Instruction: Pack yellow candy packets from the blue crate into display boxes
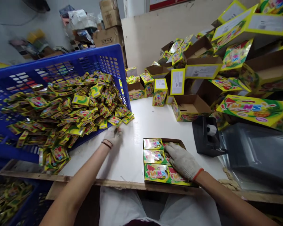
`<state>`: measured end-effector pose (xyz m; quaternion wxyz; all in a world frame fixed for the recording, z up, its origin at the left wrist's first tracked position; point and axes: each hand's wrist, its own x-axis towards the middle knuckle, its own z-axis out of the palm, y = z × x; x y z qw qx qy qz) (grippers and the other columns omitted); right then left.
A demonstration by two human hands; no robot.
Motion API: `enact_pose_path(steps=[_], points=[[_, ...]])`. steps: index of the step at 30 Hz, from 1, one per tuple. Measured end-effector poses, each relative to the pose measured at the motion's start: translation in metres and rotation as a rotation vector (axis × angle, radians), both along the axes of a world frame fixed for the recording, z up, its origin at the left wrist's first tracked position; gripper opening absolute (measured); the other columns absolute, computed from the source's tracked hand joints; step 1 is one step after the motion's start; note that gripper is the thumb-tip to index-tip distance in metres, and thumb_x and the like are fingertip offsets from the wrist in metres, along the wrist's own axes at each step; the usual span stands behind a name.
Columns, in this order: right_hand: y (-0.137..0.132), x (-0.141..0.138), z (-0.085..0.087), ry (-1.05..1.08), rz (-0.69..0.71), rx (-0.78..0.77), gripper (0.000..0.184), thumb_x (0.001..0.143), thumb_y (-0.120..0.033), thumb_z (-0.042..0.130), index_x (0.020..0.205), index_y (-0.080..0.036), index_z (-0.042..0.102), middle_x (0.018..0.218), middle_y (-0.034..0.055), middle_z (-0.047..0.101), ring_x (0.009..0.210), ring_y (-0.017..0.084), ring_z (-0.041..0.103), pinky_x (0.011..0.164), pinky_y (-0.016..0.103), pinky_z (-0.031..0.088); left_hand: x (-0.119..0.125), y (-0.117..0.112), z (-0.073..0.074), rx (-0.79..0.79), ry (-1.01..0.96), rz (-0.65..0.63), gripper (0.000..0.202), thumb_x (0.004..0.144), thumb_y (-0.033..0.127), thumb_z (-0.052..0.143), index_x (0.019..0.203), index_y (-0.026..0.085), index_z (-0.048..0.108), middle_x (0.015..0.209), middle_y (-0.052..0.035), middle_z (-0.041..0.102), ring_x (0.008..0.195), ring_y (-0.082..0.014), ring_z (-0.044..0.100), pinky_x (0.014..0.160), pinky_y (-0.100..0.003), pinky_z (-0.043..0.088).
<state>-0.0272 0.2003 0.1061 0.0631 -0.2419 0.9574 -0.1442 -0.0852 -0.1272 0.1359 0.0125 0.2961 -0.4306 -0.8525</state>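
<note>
Head view, and here's your left hand [113, 136], gloved and blurred, just in front of the blue basket [85, 54] with its spill of small packets [81, 114]; the blur is too strong to tell whether your fingers hold one. Over to your right hand [182, 160], gloved too, palm down on the "Twins" boxes [157, 172] in the carton [182, 144]; its fingertips are hard to make out, so whether they grip one, you can't tell. That carton sits near the front edge of the white table [136, 125], 3 boxes down its left side. Beyond it to your right, a black holder [199, 135] carries a white roll [211, 130], beneath heaped cartons [191, 106].
</note>
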Motion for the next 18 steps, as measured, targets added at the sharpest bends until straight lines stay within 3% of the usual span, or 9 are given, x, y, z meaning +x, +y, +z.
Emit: enact_pose_path(steps=[3, 5, 7, 9, 11, 14, 16, 18], points=[[-0.002, -0.009, 0.007, 0.013, -0.104, -0.364, 0.032, 0.093, -0.024, 0.039, 0.112, -0.016, 0.064, 0.111, 0.0129, 0.067, 0.106, 0.025, 0.063, 0.095, 0.040, 0.050, 0.029, 0.053, -0.002, -0.059, 0.038, -0.149, 0.023, 0.080, 0.026, 0.076, 0.080, 0.013, 0.057, 0.062, 0.0008, 0.060, 0.048, -0.0076, 0.056, 0.047, -0.017, 0.048], [-0.009, -0.014, 0.021, -0.024, -0.174, -0.583, 0.038, 0.094, -0.034, 0.041, 0.123, -0.016, 0.058, 0.113, 0.0118, 0.069, 0.105, 0.024, 0.065, 0.093, 0.039, 0.052, 0.047, 0.088, -0.003, -0.089, 0.092, -0.279, 0.030, 0.072, 0.028, 0.083, 0.082, 0.013, 0.059, 0.066, -0.0019, 0.065, 0.052, -0.0101, 0.060, 0.049, -0.019, 0.050], [-0.015, -0.021, 0.040, -0.091, -0.201, -0.707, 0.048, 0.093, -0.040, 0.044, 0.133, -0.014, 0.052, 0.115, 0.0116, 0.070, 0.101, 0.022, 0.067, 0.089, 0.037, 0.054, 0.061, 0.116, -0.002, -0.203, 0.175, -0.458, 0.034, 0.071, 0.035, 0.082, 0.084, 0.014, 0.059, 0.068, -0.0014, 0.066, 0.055, -0.0119, 0.061, 0.052, -0.022, 0.051], [-0.014, -0.032, 0.058, -0.111, -0.176, -0.725, 0.049, 0.092, -0.039, 0.046, 0.133, -0.013, 0.054, 0.118, 0.0112, 0.070, 0.101, 0.022, 0.067, 0.089, 0.036, 0.054, 0.068, 0.135, -0.001, -0.458, 0.282, -0.597, 0.029, 0.079, 0.040, 0.073, 0.086, 0.017, 0.058, 0.070, -0.0007, 0.065, 0.059, -0.0132, 0.061, 0.057, -0.026, 0.053], [-0.006, -0.044, 0.071, -0.101, -0.119, -0.604, 0.043, 0.090, -0.033, 0.046, 0.125, -0.014, 0.061, 0.119, 0.0101, 0.071, 0.106, 0.023, 0.066, 0.093, 0.035, 0.051, 0.070, 0.144, -0.003, -0.822, 0.399, -0.602, 0.021, 0.086, 0.038, 0.063, 0.091, 0.017, 0.060, 0.081, -0.0040, 0.067, 0.073, -0.0176, 0.065, 0.071, -0.034, 0.055], [0.012, -0.058, 0.075, -0.155, -0.074, -0.217, 0.039, 0.089, -0.028, 0.048, 0.120, -0.017, 0.067, 0.118, 0.0105, 0.073, 0.107, 0.025, 0.066, 0.092, 0.034, 0.048, 0.071, 0.148, -0.012, -1.383, 0.523, -0.480, 0.029, 0.089, 0.031, 0.059, 0.113, 0.015, 0.061, 0.117, -0.0145, 0.066, 0.114, -0.0300, 0.060, 0.102, -0.051, 0.046], [0.017, -0.064, 0.070, -0.208, -0.074, 0.042, 0.037, 0.087, -0.026, 0.051, 0.120, -0.018, 0.068, 0.113, 0.0122, 0.074, 0.099, 0.026, 0.067, 0.082, 0.033, 0.048, 0.071, 0.147, -0.022, -1.639, 0.517, -0.469, 0.040, 0.089, 0.030, 0.060, 0.125, 0.013, 0.058, 0.134, -0.0193, 0.058, 0.131, -0.0373, 0.048, 0.110, -0.062, 0.036], [0.015, -0.068, 0.062, -0.233, -0.056, 0.170, 0.032, 0.086, -0.026, 0.055, 0.114, -0.020, 0.070, 0.104, 0.0114, 0.075, 0.089, 0.025, 0.067, 0.071, 0.030, 0.045, 0.070, 0.145, -0.032, -1.757, 0.501, -0.507, 0.041, 0.090, 0.029, 0.060, 0.126, 0.012, 0.057, 0.134, -0.0204, 0.057, 0.131, -0.0382, 0.046, 0.109, -0.062, 0.036]])
